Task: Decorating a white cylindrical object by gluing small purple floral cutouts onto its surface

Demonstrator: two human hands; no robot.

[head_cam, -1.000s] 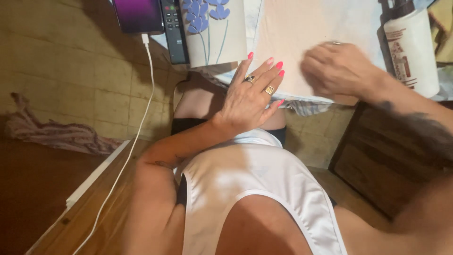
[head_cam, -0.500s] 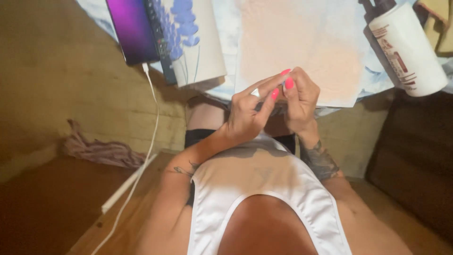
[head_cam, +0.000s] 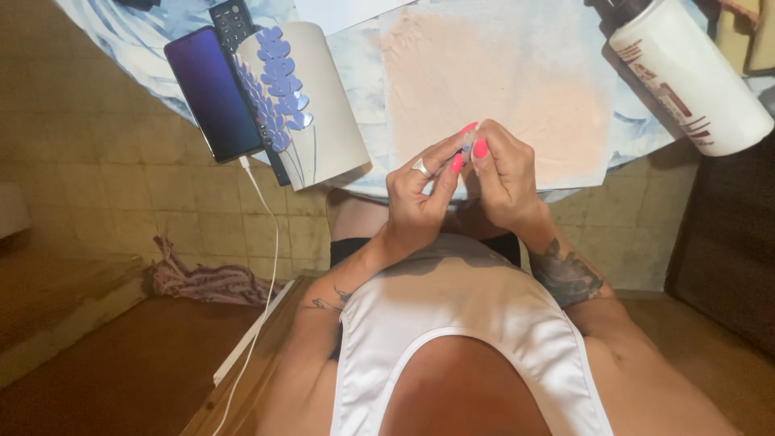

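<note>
Our left hand (head_cam: 420, 198) and right hand (head_cam: 502, 173), fingers curled, pinch one tiny pale piece (head_cam: 467, 145) above one peach sheet (head_cam: 500, 81).

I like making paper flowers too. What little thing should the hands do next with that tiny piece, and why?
Probably carry the tiny pale piece over to the card with purple petals and set it down. Both the left hand and the right hand pinch it at the fingertips above the peach sheet, and the card already carries a stem of small petals.
</note>
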